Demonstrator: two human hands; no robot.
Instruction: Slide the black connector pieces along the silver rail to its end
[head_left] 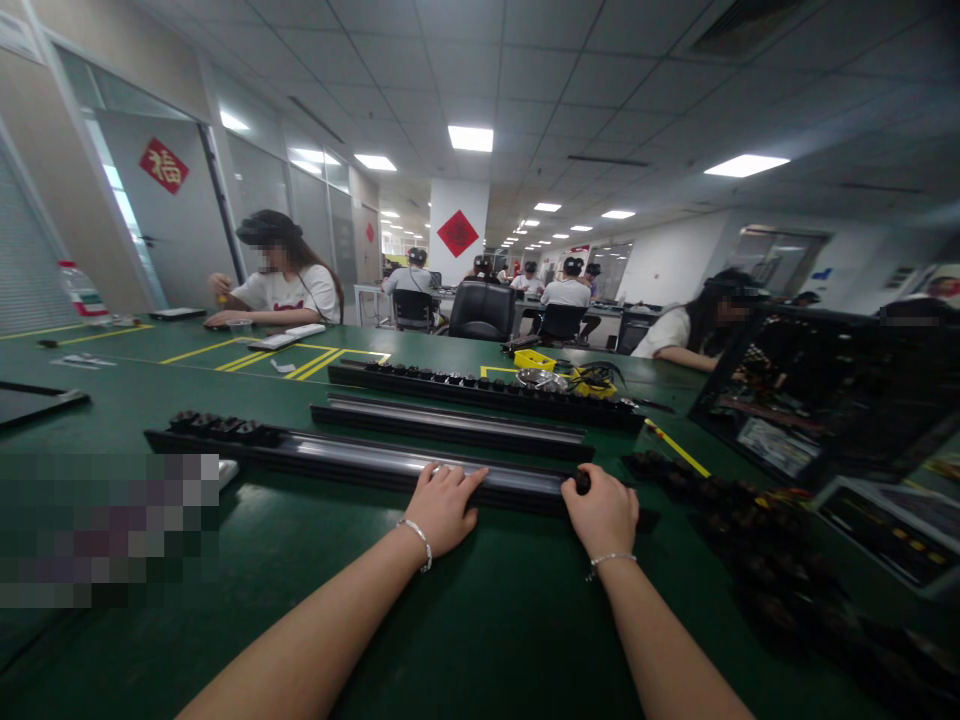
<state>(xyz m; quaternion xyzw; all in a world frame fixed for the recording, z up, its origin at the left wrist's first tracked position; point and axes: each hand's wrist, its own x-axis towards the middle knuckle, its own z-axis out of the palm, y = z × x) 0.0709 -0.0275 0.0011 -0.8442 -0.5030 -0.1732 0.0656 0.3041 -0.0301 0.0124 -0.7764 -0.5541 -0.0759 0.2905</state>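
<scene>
A long black rail (352, 455) with a shiny inner channel lies across the green table in front of me. Several small black parts (217, 425) sit in its left end. My left hand (444, 505) rests on the rail's near edge right of its middle, fingers spread, holding nothing. Near the rail's right end, my right hand (602, 508) pinches a small dark round part (581, 482) between thumb and finger. Just beyond lies a second, shorter rail (450, 422), and behind that a third rail (480, 388) filled with small dark parts.
Dark parts (780, 570) are heaped at the right, beside a white-framed device (892, 530) and a large black-framed panel (817, 400). Yellow trays (534, 360) and a metal dish (541, 380) stand behind the rails. People sit at the table's far side.
</scene>
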